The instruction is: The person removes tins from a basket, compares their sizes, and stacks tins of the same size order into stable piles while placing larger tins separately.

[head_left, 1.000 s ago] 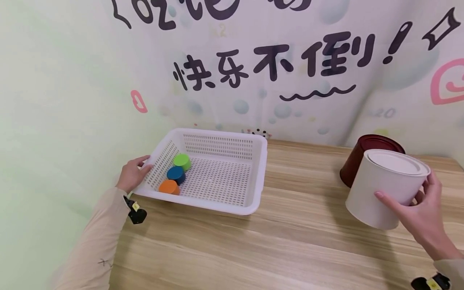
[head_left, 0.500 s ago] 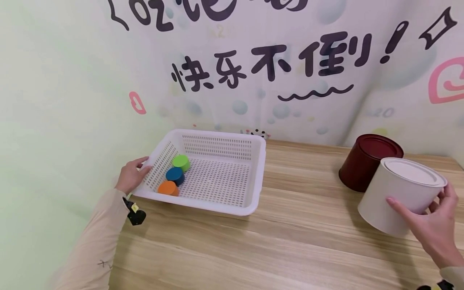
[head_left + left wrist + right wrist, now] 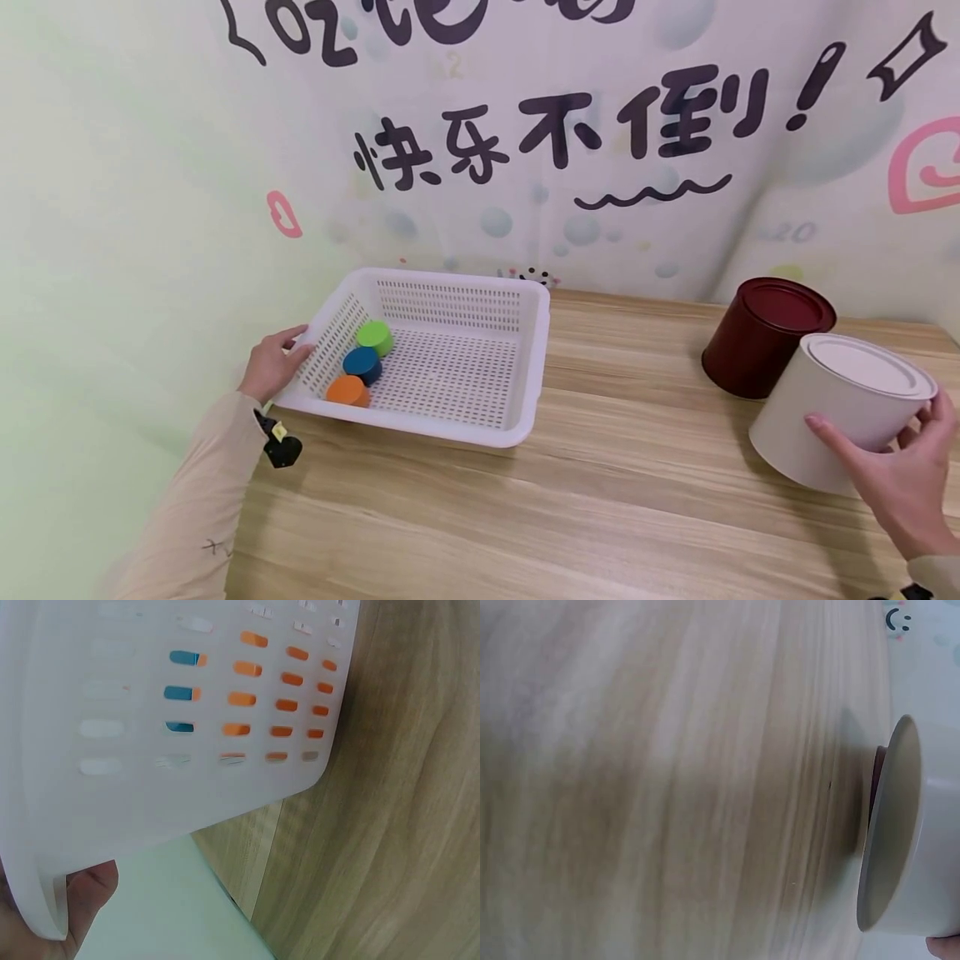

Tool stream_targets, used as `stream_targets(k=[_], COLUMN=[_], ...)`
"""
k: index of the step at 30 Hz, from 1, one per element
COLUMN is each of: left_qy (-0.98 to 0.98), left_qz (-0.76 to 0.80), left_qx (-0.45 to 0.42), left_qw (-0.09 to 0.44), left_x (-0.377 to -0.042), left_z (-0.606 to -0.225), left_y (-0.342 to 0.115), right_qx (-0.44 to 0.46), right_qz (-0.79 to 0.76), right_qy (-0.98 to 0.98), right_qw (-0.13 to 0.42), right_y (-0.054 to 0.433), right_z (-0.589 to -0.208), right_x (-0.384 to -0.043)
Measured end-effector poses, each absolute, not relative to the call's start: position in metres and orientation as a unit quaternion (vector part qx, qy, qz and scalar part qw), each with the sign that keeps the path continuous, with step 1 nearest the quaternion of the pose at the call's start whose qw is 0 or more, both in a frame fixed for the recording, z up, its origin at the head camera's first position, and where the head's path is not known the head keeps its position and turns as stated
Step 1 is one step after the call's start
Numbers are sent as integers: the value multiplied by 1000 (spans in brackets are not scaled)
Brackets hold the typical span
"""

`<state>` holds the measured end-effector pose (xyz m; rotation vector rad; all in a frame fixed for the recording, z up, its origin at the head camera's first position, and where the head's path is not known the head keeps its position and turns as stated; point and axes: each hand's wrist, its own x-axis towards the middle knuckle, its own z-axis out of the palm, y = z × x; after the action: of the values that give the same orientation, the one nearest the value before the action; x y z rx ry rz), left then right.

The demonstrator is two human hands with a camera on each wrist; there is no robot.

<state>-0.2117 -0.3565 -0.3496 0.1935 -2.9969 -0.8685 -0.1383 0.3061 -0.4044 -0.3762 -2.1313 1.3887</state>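
At the right of the bench point(image 3: 600, 508), my right hand point(image 3: 911, 471) holds the white can point(image 3: 832, 412), tilted, thumb along its side. My left hand point(image 3: 272, 367) grips the left rim of the white basket point(image 3: 420, 426); by that wall inside, nearest first: orange disc point(image 3: 348, 391), blue disc point(image 3: 363, 365), green disc point(image 3: 376, 338). Dark red can point(image 3: 750, 350) behind the white one. Farthest back, lettered backdrop point(image 3: 652, 250).

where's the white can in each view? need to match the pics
Head: white can at the right side, gripped by the right hand, overlapping the red can behind it.
Left wrist: not in it.
Right wrist: at the right edge, cut off by the frame.
Shared landmark: the wood table, in all three.
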Motion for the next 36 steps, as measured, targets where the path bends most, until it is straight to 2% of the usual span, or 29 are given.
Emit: stream_targets(k=[8, 19, 36], left_qy=[-959, -959, -960], left_qz=[-275, -277, -272], left_qx=[62, 67, 67], left_qw=[11, 4, 5], left_x=[-211, -212, -212], left_z=[-351, -351, -349], left_y=[-357, -356, -355], right_qx=[-152, -126, -141], right_qz=[504, 523, 498], right_qy=[-812, -808, -824], right_qw=[252, 241, 229], right_y=[310, 312, 311], right_z=[-411, -418, -419], right_x=[-139, -139, -139])
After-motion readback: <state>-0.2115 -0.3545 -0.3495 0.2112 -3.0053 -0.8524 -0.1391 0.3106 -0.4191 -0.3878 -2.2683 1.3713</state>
